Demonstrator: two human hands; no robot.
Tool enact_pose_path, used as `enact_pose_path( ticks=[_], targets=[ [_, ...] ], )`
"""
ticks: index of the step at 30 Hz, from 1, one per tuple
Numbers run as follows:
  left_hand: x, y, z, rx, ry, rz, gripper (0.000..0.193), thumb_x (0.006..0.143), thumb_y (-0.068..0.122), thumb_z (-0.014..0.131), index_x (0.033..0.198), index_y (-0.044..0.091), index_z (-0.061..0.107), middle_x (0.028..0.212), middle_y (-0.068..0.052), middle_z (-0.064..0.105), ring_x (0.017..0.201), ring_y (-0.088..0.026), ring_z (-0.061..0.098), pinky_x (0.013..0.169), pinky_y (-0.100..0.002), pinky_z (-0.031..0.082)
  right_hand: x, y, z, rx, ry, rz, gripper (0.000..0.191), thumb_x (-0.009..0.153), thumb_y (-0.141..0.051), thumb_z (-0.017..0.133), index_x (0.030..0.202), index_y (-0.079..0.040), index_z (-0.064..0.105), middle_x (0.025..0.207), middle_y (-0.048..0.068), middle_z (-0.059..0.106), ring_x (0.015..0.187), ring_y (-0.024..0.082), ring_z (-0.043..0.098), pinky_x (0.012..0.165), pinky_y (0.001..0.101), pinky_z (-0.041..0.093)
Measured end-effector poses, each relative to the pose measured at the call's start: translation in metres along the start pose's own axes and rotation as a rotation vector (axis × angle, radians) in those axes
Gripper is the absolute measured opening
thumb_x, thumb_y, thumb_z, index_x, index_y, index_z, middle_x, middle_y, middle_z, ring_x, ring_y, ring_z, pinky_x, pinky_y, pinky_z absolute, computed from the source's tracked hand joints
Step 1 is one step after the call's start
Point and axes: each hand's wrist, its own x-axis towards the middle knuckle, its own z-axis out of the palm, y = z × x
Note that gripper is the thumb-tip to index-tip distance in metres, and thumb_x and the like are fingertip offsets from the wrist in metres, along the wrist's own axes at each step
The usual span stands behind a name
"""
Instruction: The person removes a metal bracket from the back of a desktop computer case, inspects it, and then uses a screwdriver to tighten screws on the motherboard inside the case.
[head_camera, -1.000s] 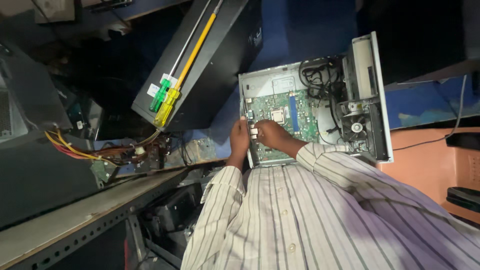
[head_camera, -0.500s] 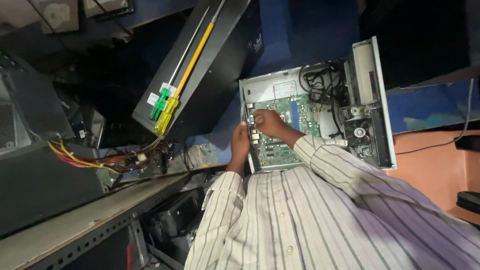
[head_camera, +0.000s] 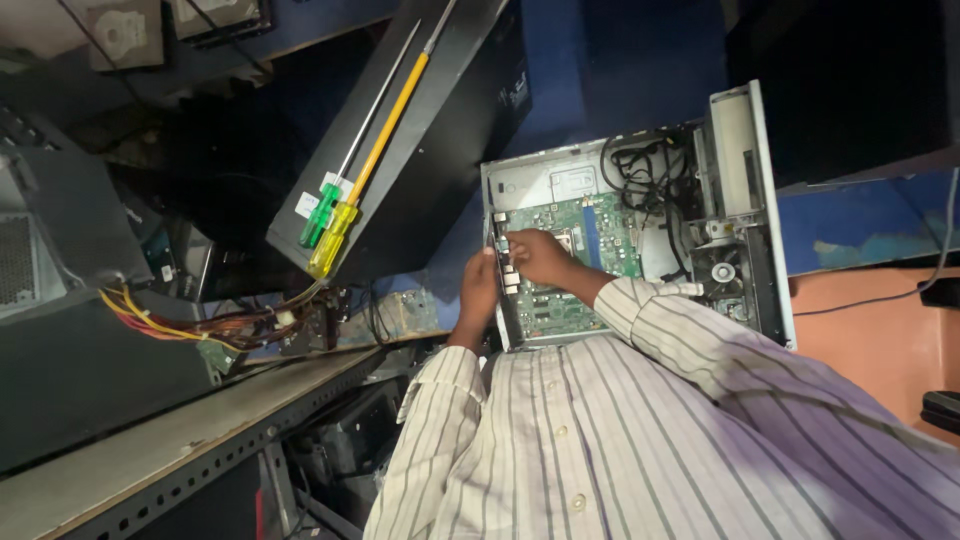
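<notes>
Head view:
Left hand (head_camera: 478, 290): grip closed on the open computer case's (head_camera: 760, 200) 9 o'clock edge.
Right hand (head_camera: 540, 255): fingers curled on the green motherboard (head_camera: 575, 225); grip unclear.
Screwdrivers (head_camera: 335, 215): 10 o'clock, on black panel (head_camera: 440, 130).

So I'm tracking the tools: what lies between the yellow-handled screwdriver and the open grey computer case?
In the head view, between the yellow-handled screwdriver and the open grey computer case lies only the bare black panel under the screwdriver, then blue surface.
</notes>
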Motion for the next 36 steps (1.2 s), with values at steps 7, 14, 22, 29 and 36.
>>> enact_pose_path(
  ticks=[7,14,22,29,36],
  targets=[
    [0.000,0.010,0.007,0.060,0.114,-0.059,0.043,0.110,0.029,0.045,0.110,-0.005,0.071,0.108,-0.015,0.072,0.098,-0.023,0.068,0.092,-0.037,0.051,0.000,-0.004,0.000,-0.027,-0.089,0.001,0.039,0.079,0.008,0.067,0.117,0.007,0.060,0.105,0.012,0.057,0.092,0.019,0.065,0.078,0.0277,0.055],
    [-0.002,0.014,0.012,-0.003,0.032,0.037,0.032,0.089,0.002,0.064,0.119,-0.004,0.069,0.109,-0.015,0.078,0.100,-0.021,0.073,0.090,-0.035,0.055,-0.002,-0.006,-0.003,-0.033,-0.109,0.062,0.053,0.082,0.013,0.056,0.134,0.001,0.059,0.103,0.013,0.063,0.091,0.021,0.066,0.075,0.0299,0.055],
    [0.020,0.017,0.014,0.086,0.106,-0.149,0.046,0.081,0.001,0.070,0.126,-0.002,0.063,0.106,-0.013,0.075,0.091,-0.019,0.070,0.081,-0.031,0.056,0.014,-0.006,-0.018,0.215,-0.106,0.197,0.042,0.083,0.013,0.056,0.123,0.003,0.066,0.103,0.010,0.073,0.092,0.016,0.070,0.080,0.0268,0.056],
    [0.014,0.027,0.014,0.241,0.093,-0.054,0.043,0.072,-0.005,0.063,0.115,-0.001,0.068,0.097,-0.015,0.076,0.088,-0.022,0.072,0.082,-0.036,0.056,0.016,-0.003,-0.028,0.332,-0.189,0.403,0.054,0.084,0.011,0.052,0.136,-0.001,0.059,0.112,0.010,0.070,0.089,0.016,0.068,0.073,0.0281,0.055],
    [0.013,0.033,0.011,0.206,0.009,-0.196,0.045,0.074,0.001,0.064,0.119,0.000,0.068,0.096,-0.015,0.074,0.085,-0.023,0.069,0.081,-0.037,0.055,0.006,-0.011,-0.035,0.166,-0.177,0.274,0.057,0.080,0.008,0.061,0.136,-0.001,0.059,0.120,0.010,0.071,0.094,0.016,0.071,0.078,0.0281,0.056]
  ],
)
